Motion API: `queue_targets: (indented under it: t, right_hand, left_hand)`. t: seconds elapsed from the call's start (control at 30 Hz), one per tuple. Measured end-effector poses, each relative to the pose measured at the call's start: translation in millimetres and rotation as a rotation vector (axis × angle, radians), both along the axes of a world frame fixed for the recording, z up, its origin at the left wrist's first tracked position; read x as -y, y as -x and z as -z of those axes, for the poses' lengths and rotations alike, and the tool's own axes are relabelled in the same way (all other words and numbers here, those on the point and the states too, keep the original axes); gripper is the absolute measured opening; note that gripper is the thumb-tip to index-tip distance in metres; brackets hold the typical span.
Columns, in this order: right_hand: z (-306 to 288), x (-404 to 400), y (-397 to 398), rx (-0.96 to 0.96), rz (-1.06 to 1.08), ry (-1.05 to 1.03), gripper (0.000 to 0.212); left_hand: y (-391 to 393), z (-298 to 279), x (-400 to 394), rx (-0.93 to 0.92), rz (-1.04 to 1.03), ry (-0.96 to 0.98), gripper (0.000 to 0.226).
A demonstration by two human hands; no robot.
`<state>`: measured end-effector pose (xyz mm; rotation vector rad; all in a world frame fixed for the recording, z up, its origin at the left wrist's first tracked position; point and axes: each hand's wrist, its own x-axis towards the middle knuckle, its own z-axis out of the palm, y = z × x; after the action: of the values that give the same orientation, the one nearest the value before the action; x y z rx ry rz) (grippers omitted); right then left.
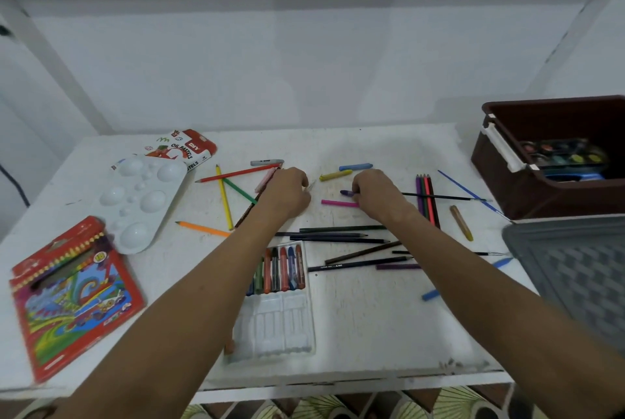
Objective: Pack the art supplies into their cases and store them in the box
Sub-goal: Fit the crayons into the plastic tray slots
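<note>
My right hand (373, 193) pinches a purple crayon (345, 193) at the middle of the white table (372, 317), just above a pink crayon (338, 203). My left hand (287, 193) grips a pale crayon whose tip (310, 186) sticks out to the right. Yellow (335, 175) and blue (355, 167) crayons lie just beyond. A clear crayon tray (275, 327) near the front edge holds several crayons (280, 268) in its far half. Coloured pencils (338, 236) lie scattered around. The brown box (507, 188) stands at the right with a watercolour set (563, 154) inside.
A red pencil case (72, 297) lies front left, a white paint palette (138, 195) behind it, an oil pastels box (186, 148) further back. The grey box lid (575, 276) lies front right. Thin brushes (470, 193) and a tan crayon (460, 222) rest near the box.
</note>
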<state>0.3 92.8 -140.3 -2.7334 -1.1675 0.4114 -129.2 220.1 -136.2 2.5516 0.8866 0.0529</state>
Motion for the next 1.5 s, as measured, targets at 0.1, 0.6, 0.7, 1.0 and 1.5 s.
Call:
queue_targets:
  t: [0.1,0.6,0.7,1.0,1.5]
  right_hand:
    - [4,1,2,0.018,-0.009,-0.03,0.02]
    - [-23,38,176,-0.463,-0.168,-0.469,0.01]
    - [-16,45,202,-0.521,-0.156,-0.437,0.006]
    - [-2,56,242,-0.508,-0.062,-0.494,0.008]
    - [-2,56,242,-0.471,-0.26,-0.435,0.033]
  left_hand:
    - [11,-8,7,0.09,-0.016,0.014,0.034]
    - [186,-23,53,0.181,-0.3,0.206,0.024]
    - [210,-18,66,0.174,-0.311,0.258,0.016]
    - [242,-2,84,0.162,-0.297,0.354,0.027]
    - [241,2,81,0.171,-0.243,0.351,0.024]
